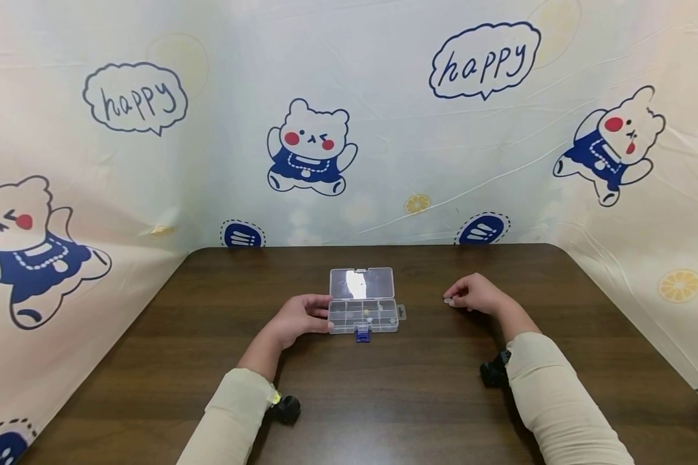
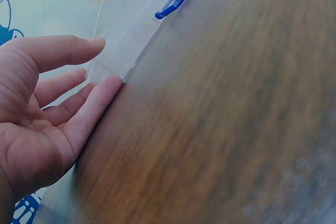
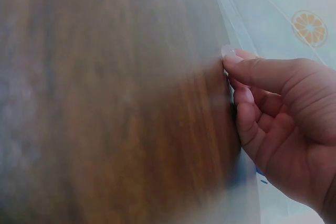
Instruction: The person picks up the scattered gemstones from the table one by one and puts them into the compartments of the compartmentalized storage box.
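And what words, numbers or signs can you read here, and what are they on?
"happy": in the left speech bubble, on the backdrop.
"happy": in the right speech bubble, on the same backdrop.
I can make out no lettering on the clear box or the blue ovals.

Box [image 1: 349, 328] on table [image 1: 360, 400], between left hand [image 1: 298, 318] and right hand [image 1: 475, 295].

A clear compartmented box [image 1: 338, 316], its lid [image 1: 378, 284] raised at twelve o'clock and blue latch [image 1: 363, 335] at six, is touched at nine by the left hand [image 1: 293, 318]. Apart at three o'clock, a small pale piece [image 1: 448, 301] is pinched by the right hand [image 1: 478, 294].
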The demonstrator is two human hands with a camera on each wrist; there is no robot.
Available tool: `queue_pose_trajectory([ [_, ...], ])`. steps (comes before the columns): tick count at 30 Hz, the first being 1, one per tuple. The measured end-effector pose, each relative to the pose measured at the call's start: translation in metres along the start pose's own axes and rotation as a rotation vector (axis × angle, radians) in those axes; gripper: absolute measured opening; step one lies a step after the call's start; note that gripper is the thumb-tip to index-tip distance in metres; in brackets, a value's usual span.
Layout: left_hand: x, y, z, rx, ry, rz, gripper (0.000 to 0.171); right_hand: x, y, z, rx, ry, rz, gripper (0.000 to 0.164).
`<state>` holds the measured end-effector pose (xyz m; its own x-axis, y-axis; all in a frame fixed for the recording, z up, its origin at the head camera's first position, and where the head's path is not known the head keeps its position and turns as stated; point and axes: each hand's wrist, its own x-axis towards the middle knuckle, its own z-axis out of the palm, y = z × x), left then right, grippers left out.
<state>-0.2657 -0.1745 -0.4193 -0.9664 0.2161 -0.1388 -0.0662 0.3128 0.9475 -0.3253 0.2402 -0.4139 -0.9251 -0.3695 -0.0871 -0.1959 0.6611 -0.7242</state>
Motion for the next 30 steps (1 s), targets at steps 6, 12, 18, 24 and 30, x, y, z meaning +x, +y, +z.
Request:
queue_pose_trajectory([
  [6, 0.0, 0.0, 0.003, 0.003, -0.007, 0.013, 0.059, -0.003, 0.001, -0.001, -0.031, -0.002, -0.036, 0.01],
  [12, 0.001, -0.002, 0.004, 0.003, -0.011, 0.016, 0.06, -0.005, -0.001, -0.002, -0.058, -0.014, -0.048, 0.009],
  [18, 0.001, -0.003, 0.004, -0.001, -0.018, 0.012, 0.061, -0.006, -0.003, -0.003, -0.071, -0.027, -0.06, 0.008],
  [24, 0.0, -0.002, 0.003, -0.008, -0.004, 0.001, 0.061, -0.002, -0.003, -0.002, -0.047, -0.012, -0.097, 0.009],
  [30, 0.001, -0.002, 0.001, -0.006, 0.008, -0.005, 0.06, 0.0, -0.011, 0.0, -0.021, 0.005, -0.095, 0.011],
])
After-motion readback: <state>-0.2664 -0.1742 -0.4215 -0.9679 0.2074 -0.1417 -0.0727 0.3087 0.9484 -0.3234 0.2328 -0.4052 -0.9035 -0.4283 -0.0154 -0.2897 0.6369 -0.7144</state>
